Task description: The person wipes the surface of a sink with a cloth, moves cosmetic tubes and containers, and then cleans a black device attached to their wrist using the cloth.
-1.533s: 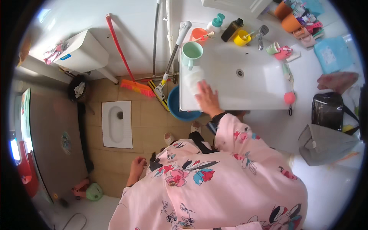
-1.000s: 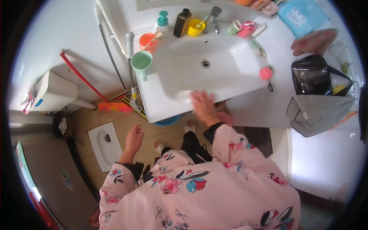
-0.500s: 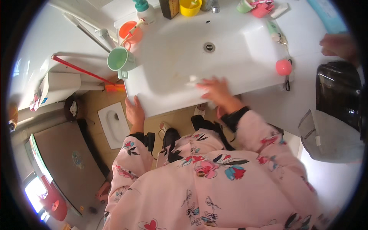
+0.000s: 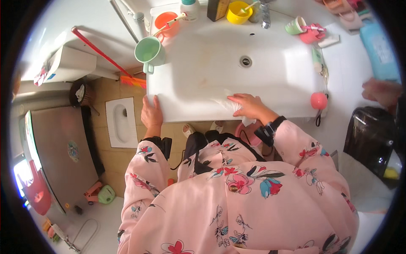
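A white washbasin (image 4: 203, 111) spans the upper middle. My left hand (image 4: 152, 112) grips its front left edge, the thumb lying along the rim. At the front rim, right of the middle, my right hand (image 4: 253, 107) presses down on a crumpled white tissue (image 4: 233, 106). Part of the tissue sticks out beneath the palm, over the front edge. Behind my left hand, a light green mug (image 4: 149, 54) stands at the basin's left rim, next to an orange cup (image 4: 167, 24) with a toothbrush across it.
Along the back are a yellow cup (image 4: 240, 13) and the tap (image 4: 265, 19). A pink ball-shaped thing (image 4: 319, 100) lies on the right rim. Another person's blurred hand (image 4: 382, 91) shows at the far right, above a dark glossy container (image 4: 366, 137). A squat toilet (image 4: 120, 122) is at left.
My right hand has gone from over the basin down to its front rim, with the tissue under it. My left hand stays on the edge. The view has shifted left.
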Tool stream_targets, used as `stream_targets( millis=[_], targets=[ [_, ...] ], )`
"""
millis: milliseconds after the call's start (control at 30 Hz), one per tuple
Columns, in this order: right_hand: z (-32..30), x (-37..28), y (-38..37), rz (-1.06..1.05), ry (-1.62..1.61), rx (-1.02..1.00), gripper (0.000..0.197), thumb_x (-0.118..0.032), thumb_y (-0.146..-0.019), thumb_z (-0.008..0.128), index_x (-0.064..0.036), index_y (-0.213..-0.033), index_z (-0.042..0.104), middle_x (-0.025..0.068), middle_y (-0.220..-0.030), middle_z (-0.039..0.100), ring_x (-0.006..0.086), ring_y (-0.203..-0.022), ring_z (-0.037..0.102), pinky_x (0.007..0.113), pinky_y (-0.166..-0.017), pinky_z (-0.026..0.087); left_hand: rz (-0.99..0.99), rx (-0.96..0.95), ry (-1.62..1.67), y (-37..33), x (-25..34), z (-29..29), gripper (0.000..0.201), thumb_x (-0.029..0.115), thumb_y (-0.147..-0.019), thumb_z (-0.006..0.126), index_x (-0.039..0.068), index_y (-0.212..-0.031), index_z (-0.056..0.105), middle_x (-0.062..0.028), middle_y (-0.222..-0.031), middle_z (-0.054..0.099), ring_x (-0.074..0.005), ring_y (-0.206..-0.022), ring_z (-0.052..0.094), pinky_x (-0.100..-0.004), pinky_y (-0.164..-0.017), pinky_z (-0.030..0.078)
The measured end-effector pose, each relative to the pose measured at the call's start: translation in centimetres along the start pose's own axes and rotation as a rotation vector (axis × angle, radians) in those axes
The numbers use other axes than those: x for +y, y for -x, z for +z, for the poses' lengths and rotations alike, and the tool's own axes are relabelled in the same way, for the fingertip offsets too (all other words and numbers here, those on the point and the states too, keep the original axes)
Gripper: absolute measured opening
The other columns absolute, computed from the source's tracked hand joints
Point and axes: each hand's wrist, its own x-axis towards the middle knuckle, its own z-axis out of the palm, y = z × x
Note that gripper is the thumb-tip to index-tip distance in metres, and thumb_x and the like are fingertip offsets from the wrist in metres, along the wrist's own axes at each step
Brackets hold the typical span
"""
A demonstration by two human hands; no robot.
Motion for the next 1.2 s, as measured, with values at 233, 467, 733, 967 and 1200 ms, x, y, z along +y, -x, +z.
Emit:
stream_targets(
  millis=[233,467,733,967,1200],
  targets=[
    [0.9,-4.7,-3.3,-0.009,-0.030,0.029,0.073,-0.045,-0.062,0.067,-0.0257,-0.127,0.039,0.0051,-0.130,0.039,0.0294,-0.116,0.038,0.052,-0.088,0.032,-0.008,-0.048,0.012,-0.1,0.5,-0.2,0.047,0.045,-0.085,0.040,0.010,-0.116,0.043,-0.0182,-0.097,0.059,-0.0377,-0.086,0.055,-0.0447,-0.073,0.043],
    [-0.3,-0.8,0.4,0.143,0.043,-0.003,0.072,-0.045,-0.061,0.068,-0.0224,-0.125,0.041,0.0060,-0.129,0.040,0.0274,-0.117,0.038,0.054,-0.089,0.030,-0.006,-0.075,0.059,-0.2,0.2,-0.4,0.045,0.044,-0.085,0.041,0.010,-0.115,0.043,-0.0177,-0.096,0.059,-0.0370,-0.084,0.056,-0.0449,-0.071,0.043],
    [1.1,-7.2,-2.5,0.045,0.052,0.145,0.059,-0.040,-0.068,0.064,-0.0184,-0.119,0.047,0.0080,-0.122,0.046,0.0271,-0.110,0.043,0.049,-0.088,0.032,0.045,-0.058,0.063,-0.7,-0.2,0.1,0.045,0.041,-0.085,0.042,0.008,-0.115,0.043,-0.0174,-0.097,0.059,-0.0372,-0.084,0.056,-0.0447,-0.071,0.044],
    [1.0,0.5,4.4,0.149,0.257,0.331,0.026,-0.020,-0.077,0.051,-0.0140,-0.100,0.061,0.0069,-0.114,0.052,0.0311,-0.103,0.049,0.044,-0.083,0.037,0.016,-0.107,0.100,-0.6,-0.4,0.2,0.044,0.039,-0.085,0.043,0.007,-0.115,0.043,-0.0179,-0.098,0.058,-0.0373,-0.085,0.055,-0.0447,-0.071,0.044],
    [3.2,-9.4,3.4,-0.240,0.432,0.427,0.043,-0.010,-0.073,0.048,-0.0150,-0.116,0.049,-0.0020,-0.126,0.043,0.0309,-0.117,0.036,0.055,-0.092,0.029,0.071,-0.083,0.144,-0.6,-0.8,-0.1,0.044,0.039,-0.085,0.044,0.007,-0.115,0.043,-0.0180,-0.098,0.057,-0.0366,-0.085,0.055,-0.0445,-0.071,0.044]
  ],
)
